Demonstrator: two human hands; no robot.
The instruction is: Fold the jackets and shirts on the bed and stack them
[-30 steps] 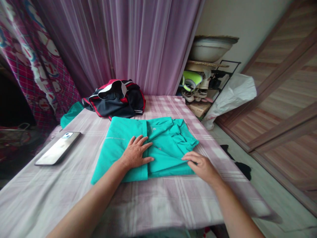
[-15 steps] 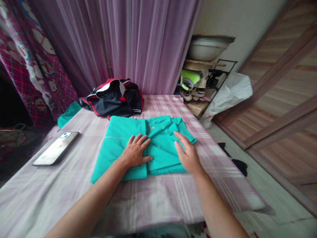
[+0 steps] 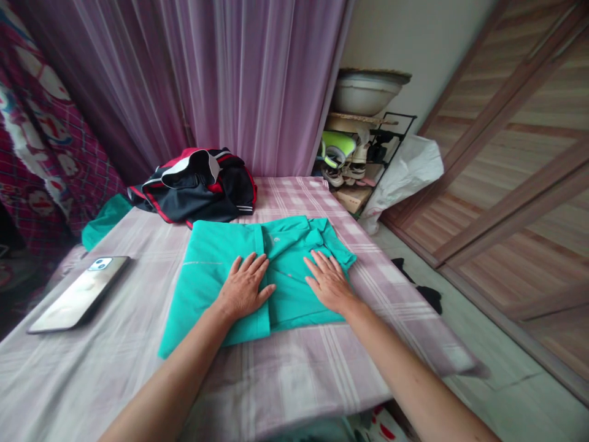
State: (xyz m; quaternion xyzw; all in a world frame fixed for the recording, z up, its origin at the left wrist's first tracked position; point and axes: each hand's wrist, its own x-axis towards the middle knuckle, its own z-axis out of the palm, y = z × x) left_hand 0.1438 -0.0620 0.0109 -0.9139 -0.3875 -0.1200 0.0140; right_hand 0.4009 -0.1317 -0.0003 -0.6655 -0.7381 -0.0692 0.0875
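Well, at the far left hangs a magenta plaid cloth (image 3: 50,147) with cartoon figures, and near it a smartphone (image 3: 76,294) lies back up on the checked tablecloth (image 3: 294,374), its camera block towards the far side. Another piece of teal fabric (image 3: 105,222) slumps at the table's left edge. Behind the table falls a purple curtain (image 3: 230,73), and before it sits a crumpled dark jacket (image 3: 202,190) with red and white trim. Closer to the person, a teal garment (image 3: 291,298) lies folded in the middle of the table, its left part turned over in a smooth flap, its far right corner bunched and creased. The left hand (image 3: 246,285) rests palm down on that flap, fingers parted, thumb reaching past the flap's edge, grasping nothing. The right hand (image 3: 327,279) lies flat on the right half, fingers a little spread, likewise gripping nothing. Further right I see a rack with shoes (image 3: 354,169) and a pale basin (image 3: 365,95), then a white plastic bag (image 3: 405,175) and wooden wardrobe doors (image 3: 510,159)
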